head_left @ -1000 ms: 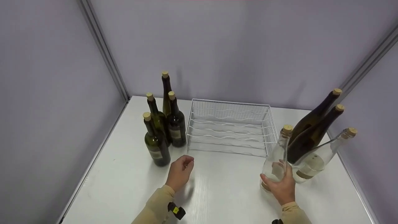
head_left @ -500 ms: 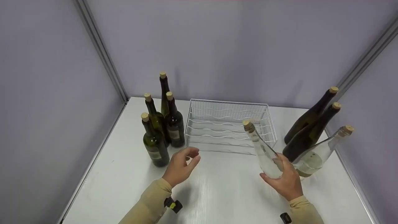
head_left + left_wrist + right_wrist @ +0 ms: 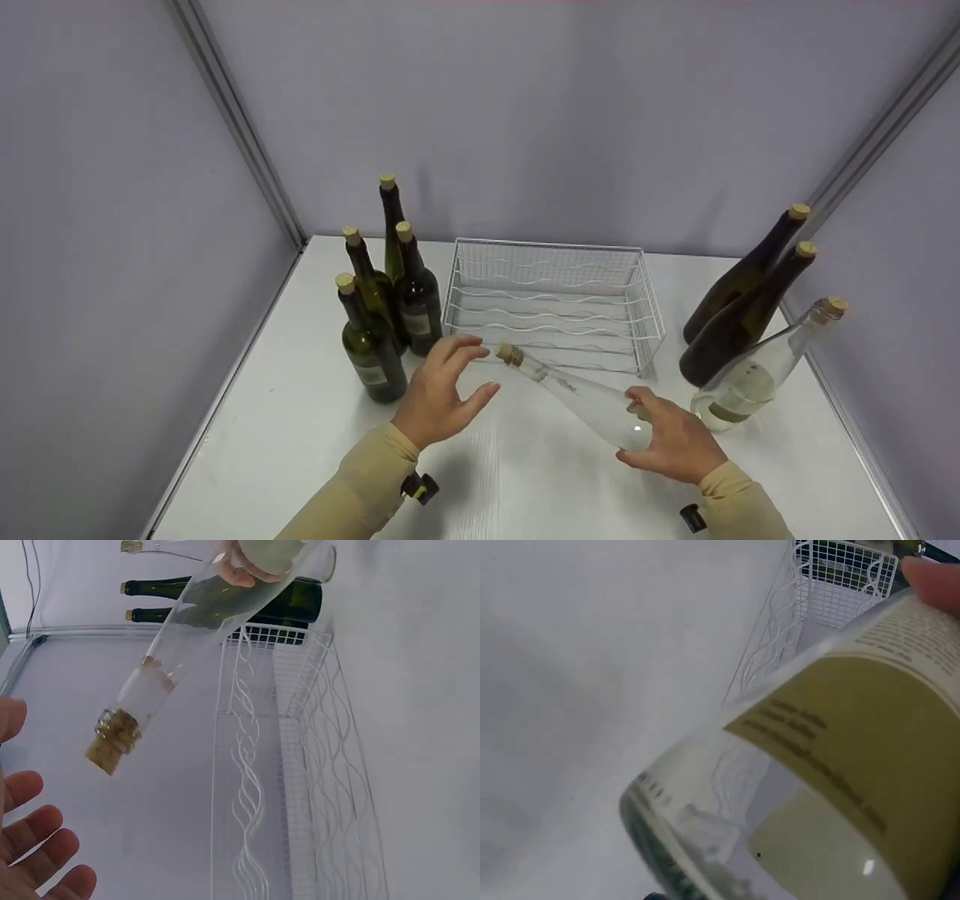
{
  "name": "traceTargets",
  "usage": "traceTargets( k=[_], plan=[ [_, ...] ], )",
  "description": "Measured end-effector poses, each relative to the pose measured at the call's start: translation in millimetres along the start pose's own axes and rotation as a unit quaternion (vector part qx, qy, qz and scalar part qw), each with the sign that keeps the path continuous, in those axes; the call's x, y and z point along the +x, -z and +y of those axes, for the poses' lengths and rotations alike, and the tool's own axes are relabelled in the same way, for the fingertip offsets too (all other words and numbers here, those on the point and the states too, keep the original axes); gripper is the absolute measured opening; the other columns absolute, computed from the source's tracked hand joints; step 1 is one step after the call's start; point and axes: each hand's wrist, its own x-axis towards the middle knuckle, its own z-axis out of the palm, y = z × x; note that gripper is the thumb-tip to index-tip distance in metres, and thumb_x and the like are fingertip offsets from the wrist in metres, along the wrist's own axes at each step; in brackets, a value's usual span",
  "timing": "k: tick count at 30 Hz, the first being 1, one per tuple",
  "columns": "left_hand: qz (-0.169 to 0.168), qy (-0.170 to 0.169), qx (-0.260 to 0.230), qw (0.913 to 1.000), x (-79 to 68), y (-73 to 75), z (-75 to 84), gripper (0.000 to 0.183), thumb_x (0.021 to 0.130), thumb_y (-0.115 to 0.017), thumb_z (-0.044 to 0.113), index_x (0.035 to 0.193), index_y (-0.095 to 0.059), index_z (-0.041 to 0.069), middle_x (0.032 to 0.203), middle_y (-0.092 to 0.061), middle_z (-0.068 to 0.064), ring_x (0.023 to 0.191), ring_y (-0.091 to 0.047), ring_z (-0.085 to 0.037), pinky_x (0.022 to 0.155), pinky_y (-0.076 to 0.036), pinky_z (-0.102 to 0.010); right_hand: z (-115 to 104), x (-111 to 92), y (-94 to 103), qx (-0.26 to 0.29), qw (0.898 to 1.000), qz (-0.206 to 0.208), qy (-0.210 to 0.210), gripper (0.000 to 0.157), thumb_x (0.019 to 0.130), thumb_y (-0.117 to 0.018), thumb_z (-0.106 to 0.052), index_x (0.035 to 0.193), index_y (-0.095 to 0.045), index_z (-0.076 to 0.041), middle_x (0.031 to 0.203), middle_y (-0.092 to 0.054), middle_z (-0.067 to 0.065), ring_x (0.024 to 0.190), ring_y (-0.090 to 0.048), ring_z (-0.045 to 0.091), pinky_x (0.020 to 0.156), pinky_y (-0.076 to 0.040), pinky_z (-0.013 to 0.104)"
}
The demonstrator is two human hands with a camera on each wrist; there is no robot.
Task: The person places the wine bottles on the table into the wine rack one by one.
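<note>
My right hand [image 3: 671,439] grips a clear glass bottle [image 3: 577,394] near its base, its fingers and thumb around the glass. Tilted well over, the bottle points its corked neck left toward my left hand [image 3: 442,394]. That hand has its fingers spread, just short of the cork [image 3: 105,754], and holds nothing. A label [image 3: 870,735] fills much of the right wrist view on the bottle's lower part. Behind the bottle stands a white wire rack [image 3: 555,319] with wavy bars.
Several dark corked bottles [image 3: 371,360] stand left of the rack. On the right are two more dark bottles [image 3: 739,330] and another clear corked bottle [image 3: 750,386]. Pale wall panels [image 3: 510,112] enclose the white table [image 3: 262,420] at the back and sides.
My right hand has lifted the clear bottle away from the right group and swung its neck down to the left. My left hand has opened its fingers and moved slightly forward.
</note>
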Motion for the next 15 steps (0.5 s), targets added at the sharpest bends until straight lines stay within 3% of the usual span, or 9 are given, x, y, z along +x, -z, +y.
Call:
traceTargets(
  k=[4, 9, 12, 15],
  plan=[
    [-0.060, -0.060, 0.060, 0.9945, 2.0, -7.8, 1.2, 0.040, 0.086, -0.070, 0.038, 0.113, -0.061, 0.010, 0.120, -0.056, -0.006, 0.116, -0.053, -0.020, 0.098, -0.044, -0.036, -7, 5, -2.0, -0.001, 0.999, -0.047, 0.010, 0.083, 0.055, -0.088, -0.046, 0.126, -0.052, -0.022, 0.102, -0.068, -0.005, 0.088, -0.065, 0.012, 0.071, -0.052, 0.037],
    [-0.148, -0.107, 0.125, 0.9753, 1.6, -17.3, 1.3, 0.048, 0.086, -0.068, 0.048, 0.116, -0.061, 0.011, 0.115, -0.058, -0.004, 0.111, -0.055, -0.021, 0.100, -0.042, -0.039, -16, 9, -6.6, 0.001, 0.993, -0.119, 0.012, 0.079, 0.062, -0.086, -0.045, 0.127, -0.049, -0.020, 0.104, -0.068, 0.000, 0.092, -0.066, 0.016, 0.073, -0.052, 0.041],
    [-0.221, -0.104, 0.157, 0.9569, 0.9, -24.1, 1.7, 0.055, 0.085, -0.066, 0.055, 0.120, -0.060, 0.013, 0.114, -0.059, -0.002, 0.107, -0.057, -0.019, 0.095, -0.045, -0.039, -20, 10, -10.3, -0.001, 0.989, -0.144, 0.023, 0.077, 0.064, -0.084, -0.045, 0.127, -0.049, -0.019, 0.104, -0.069, 0.002, 0.092, -0.066, 0.019, 0.072, -0.052, 0.042],
    [-0.308, -0.081, 0.185, 0.9299, -1.5, -32.5, 1.8, 0.063, 0.083, -0.063, 0.062, 0.124, -0.058, 0.014, 0.109, -0.061, -0.001, 0.099, -0.060, -0.018, 0.085, -0.050, -0.036, -23, 10, -13.5, -0.003, 0.986, -0.163, 0.033, 0.078, 0.064, -0.084, -0.045, 0.128, -0.049, -0.017, 0.104, -0.069, 0.004, 0.092, -0.066, 0.020, 0.072, -0.052, 0.043]
  ],
)
